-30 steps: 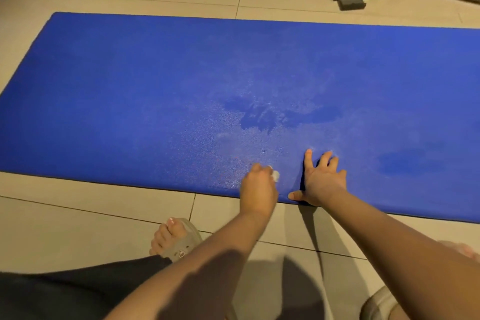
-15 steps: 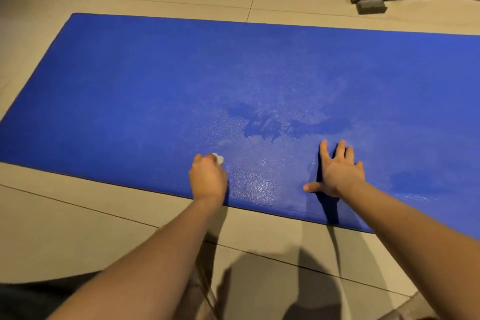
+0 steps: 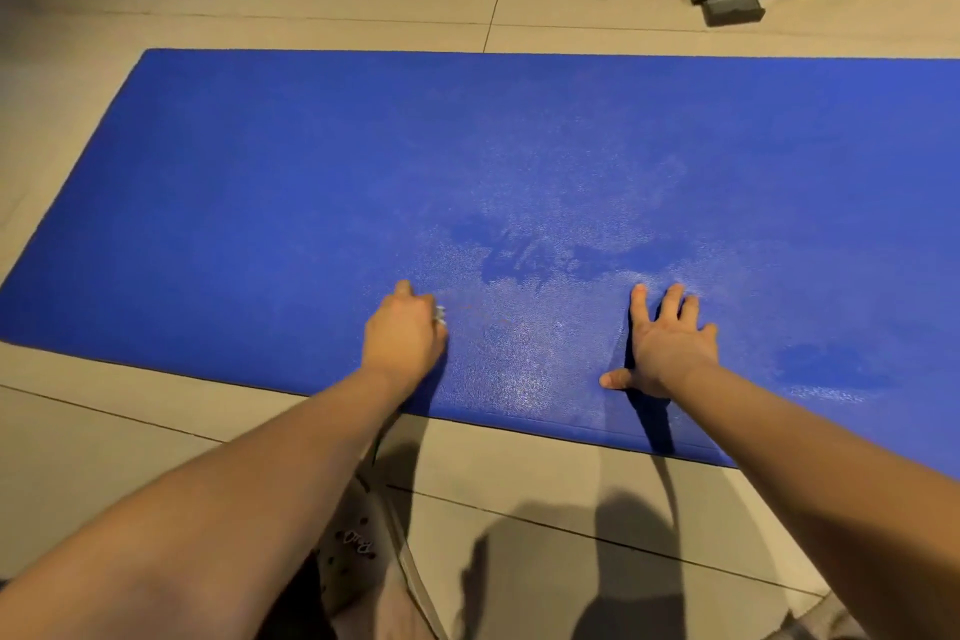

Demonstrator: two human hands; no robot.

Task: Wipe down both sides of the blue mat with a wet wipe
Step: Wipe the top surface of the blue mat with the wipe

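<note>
Two hands rest on the blue mat (image 3: 311, 182), which lies flat on the tiled floor (image 3: 130, 442). The left hand (image 3: 402, 340) is curled round a wet wipe (image 3: 440, 314) near the mat's near edge, and only a white scrap of it shows by the fingers. The right hand (image 3: 670, 351) lies spread, palm down, fingers straight. A second earlier the left hand sat just beside the right; now it lies well apart to the left, with a wet sheen between them.

On mat (image 3: 311, 198): left hand (image 3: 405, 333), right hand (image 3: 667, 343)
</note>
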